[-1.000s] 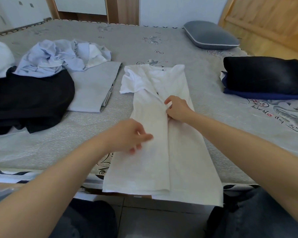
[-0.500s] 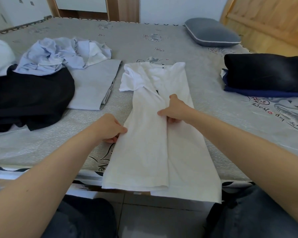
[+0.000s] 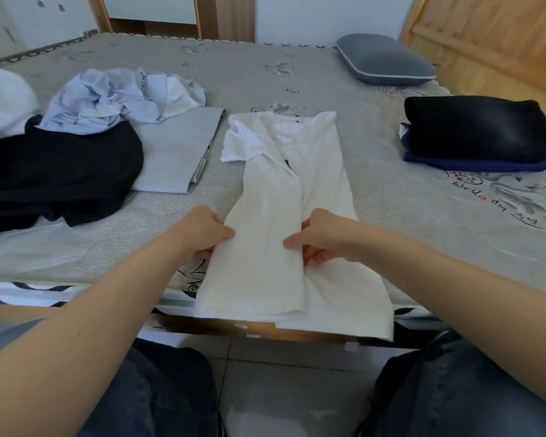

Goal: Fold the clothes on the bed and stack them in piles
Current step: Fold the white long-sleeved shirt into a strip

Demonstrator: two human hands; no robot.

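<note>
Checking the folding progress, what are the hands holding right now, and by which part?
Both hold the white shirt: the left hand pinches its left folded edge, the right hand grips the inner edge of the folded-over flap, about midway down its length.

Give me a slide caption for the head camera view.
Both hands, left hand and right hand, pinch the half-folded white T-shirt on the bed.

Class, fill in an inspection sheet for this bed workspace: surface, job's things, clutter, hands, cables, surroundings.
Surface: grey bed, printed cover.
Job's things: white shirt folded lengthwise, hem over the edge; dark pile at right; folded grey garment, black garment and crumpled blue shirt at left.
Clutter: pillow.
Hands: left hand and right hand each grip the white shirt.
Cables: nothing seen.
Surroundings: wooden headboard, tiled floor.
</note>
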